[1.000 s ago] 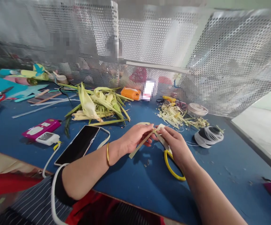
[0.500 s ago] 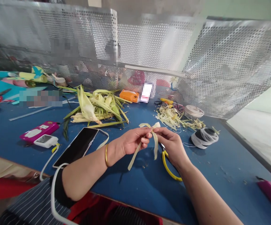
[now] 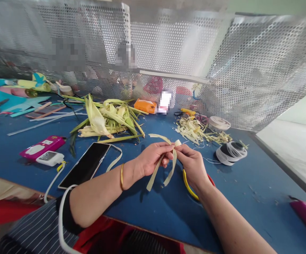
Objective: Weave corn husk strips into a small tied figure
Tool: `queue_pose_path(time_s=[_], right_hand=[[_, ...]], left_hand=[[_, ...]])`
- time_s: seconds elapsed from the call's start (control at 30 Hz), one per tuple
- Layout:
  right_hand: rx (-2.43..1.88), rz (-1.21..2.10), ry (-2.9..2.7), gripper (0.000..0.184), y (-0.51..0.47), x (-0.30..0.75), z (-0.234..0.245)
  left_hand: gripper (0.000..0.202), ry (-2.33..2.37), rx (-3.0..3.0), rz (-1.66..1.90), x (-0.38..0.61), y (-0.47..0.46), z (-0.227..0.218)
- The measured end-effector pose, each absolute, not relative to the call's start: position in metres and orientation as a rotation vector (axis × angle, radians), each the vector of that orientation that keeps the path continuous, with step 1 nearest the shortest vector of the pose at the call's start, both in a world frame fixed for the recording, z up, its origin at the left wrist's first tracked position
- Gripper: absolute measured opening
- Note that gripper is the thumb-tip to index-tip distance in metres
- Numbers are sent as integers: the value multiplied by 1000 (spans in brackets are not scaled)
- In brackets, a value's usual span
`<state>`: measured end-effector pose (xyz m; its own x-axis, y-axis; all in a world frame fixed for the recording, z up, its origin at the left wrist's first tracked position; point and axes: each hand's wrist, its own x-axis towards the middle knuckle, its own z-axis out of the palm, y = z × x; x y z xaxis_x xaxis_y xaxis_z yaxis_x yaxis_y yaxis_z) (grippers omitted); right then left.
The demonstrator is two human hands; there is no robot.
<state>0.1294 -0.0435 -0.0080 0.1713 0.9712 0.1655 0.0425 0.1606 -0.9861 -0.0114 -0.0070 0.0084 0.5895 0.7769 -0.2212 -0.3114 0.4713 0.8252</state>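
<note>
My left hand (image 3: 151,158) pinches pale strips of corn husk (image 3: 156,173) between thumb and fingers above the blue table. Close against it, my right hand (image 3: 192,163) is also closed on the husk strips, where they cross and fold near the fingertips. One strip end points up and left, and two ends hang down. Under my right hand lie scissors (image 3: 188,187) with yellow and red handles, partly hidden by the hand. A pile of green corn husks (image 3: 113,120) lies beyond my left hand. Shredded husk scraps (image 3: 192,130) are heaped beyond my right hand.
A spool of white thread (image 3: 231,153) stands at the right, near a roll of tape (image 3: 219,122). On the left lie a phone (image 3: 89,164) with a white cable and a magenta device (image 3: 43,146). An orange packet (image 3: 145,106) is before the perforated metal screen (image 3: 169,46).
The husk strips have shifted between my fingers: one end now reaches farther up and left, and the hanging end has swung left. More of the scissors' red handle shows.
</note>
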Motion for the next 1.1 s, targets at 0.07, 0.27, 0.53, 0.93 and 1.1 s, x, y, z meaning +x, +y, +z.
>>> queue_pose_path(time_s=[0.07,0.27,0.53,0.93,1.1], right_hand=[[-1212,933,-1185,17,-43,131,-9],[-1253,481,-1497,13,-41,136,-6],[-1268,134,-1627,14,-40,133,-18],[-1349,607,-1528,29,-42,143,-3],[-1368,645,-1568,24,-43,142,-6]], left_hand=[[14,680,884,765,-10,-8,6],[23,656,747,717,-12,-7,8],[30,788,809,868,-7,-9,3],[16,888,821,954,-14,-5,14],[17,896,847,962,-12,-4,10]])
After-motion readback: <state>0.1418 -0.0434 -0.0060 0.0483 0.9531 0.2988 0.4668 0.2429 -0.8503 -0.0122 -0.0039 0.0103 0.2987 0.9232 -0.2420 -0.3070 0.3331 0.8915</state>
